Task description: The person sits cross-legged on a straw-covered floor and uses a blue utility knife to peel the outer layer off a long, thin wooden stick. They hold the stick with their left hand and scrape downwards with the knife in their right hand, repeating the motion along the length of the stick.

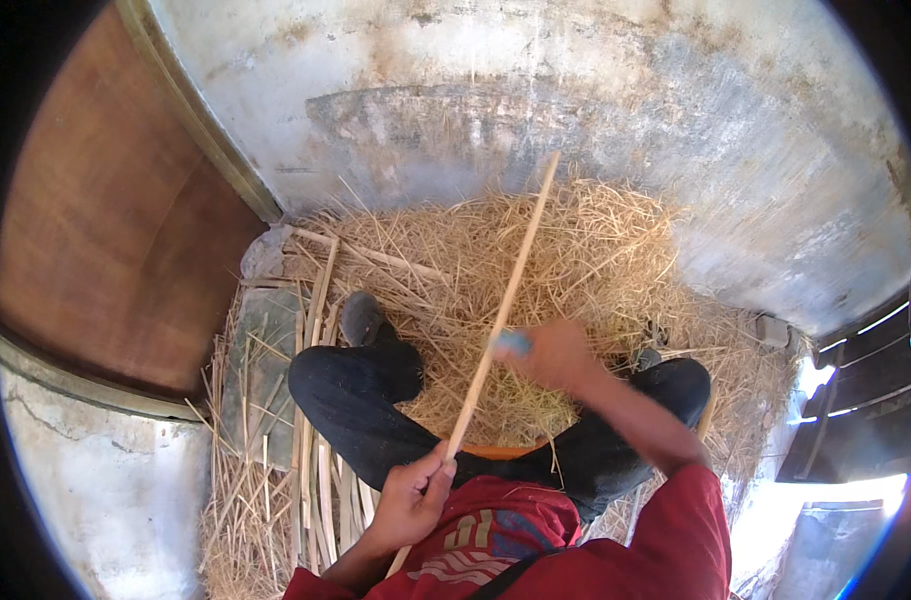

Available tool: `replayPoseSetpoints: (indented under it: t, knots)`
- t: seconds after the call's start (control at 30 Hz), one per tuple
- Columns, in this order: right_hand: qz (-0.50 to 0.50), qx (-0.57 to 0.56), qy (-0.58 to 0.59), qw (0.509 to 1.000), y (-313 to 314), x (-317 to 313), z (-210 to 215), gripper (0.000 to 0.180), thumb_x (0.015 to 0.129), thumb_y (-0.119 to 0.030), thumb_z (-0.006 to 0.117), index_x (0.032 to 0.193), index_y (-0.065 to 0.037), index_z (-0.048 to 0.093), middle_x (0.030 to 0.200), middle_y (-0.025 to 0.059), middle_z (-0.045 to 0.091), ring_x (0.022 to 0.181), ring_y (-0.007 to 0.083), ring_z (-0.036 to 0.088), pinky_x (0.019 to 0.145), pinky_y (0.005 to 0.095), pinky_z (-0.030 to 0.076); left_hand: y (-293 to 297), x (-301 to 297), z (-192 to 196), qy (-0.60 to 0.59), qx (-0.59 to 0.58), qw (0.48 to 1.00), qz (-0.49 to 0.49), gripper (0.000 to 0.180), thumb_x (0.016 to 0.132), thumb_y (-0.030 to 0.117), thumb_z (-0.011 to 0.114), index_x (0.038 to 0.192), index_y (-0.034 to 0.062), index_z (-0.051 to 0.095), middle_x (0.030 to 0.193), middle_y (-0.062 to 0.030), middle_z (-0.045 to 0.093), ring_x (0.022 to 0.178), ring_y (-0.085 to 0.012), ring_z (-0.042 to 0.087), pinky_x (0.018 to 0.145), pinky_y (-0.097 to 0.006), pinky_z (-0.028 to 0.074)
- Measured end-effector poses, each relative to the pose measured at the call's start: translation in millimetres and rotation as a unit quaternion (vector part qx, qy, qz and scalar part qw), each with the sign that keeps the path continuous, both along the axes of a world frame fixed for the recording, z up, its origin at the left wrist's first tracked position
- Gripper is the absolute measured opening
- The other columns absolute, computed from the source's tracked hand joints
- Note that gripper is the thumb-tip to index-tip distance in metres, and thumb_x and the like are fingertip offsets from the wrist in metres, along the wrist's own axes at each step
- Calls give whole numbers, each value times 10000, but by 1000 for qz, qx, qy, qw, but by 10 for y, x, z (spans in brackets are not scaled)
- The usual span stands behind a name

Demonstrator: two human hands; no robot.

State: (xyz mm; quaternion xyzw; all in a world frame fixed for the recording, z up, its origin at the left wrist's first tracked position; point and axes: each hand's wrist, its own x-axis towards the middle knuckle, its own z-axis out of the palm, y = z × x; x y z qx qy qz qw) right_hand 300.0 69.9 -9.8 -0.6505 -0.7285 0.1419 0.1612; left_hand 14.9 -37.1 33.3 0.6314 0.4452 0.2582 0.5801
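Note:
A long pale bamboo strip (521, 262) slants from my lap up and away to the right, its far end standing over the shavings. Near its lower part my left hand (416, 497) is closed around it, thumb along the strip. My right hand (558, 355), smeared by motion, is closed on a small light-blue object (514, 343) that meets the strip about midway. What kind of object this is, perhaps a handle or a piece of cloth, cannot be made out. Behind both hands, thin curly shavings (506, 385) lie between my bent legs.
Several pale strips (321, 400) lie beside my left leg, some across a grey slab (261, 370). A shavings heap (596, 225) rises against the stained wall (576, 110). A brown panel (116, 220) stands at left; dark slats (866, 400) are at right. An orange seat edge (496, 452) shows beneath me.

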Motion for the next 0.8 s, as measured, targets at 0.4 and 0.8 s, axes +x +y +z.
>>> replayPoseSetpoints:
  t: [0.4,0.8]
  knots:
    - [-20,106,-41,993,20,-65,-31,636,782,-683,528,665,-66,633,519,128,578,469,308,601,454,417,465,-23,-37,17,3,82,996,19,293,916,14,533,1187,-97,531,636,-78,527,589,-35,466,515,-209,386]
    - [-33,156,-18,987,213,128,-49,666,856,-653,441,647,-50,632,452,119,486,442,310,547,471,441,443,-193,-148,27,-44,54,997,13,306,961,56,470,1246,-36,529,637,66,415,576,-4,363,511,-175,299]
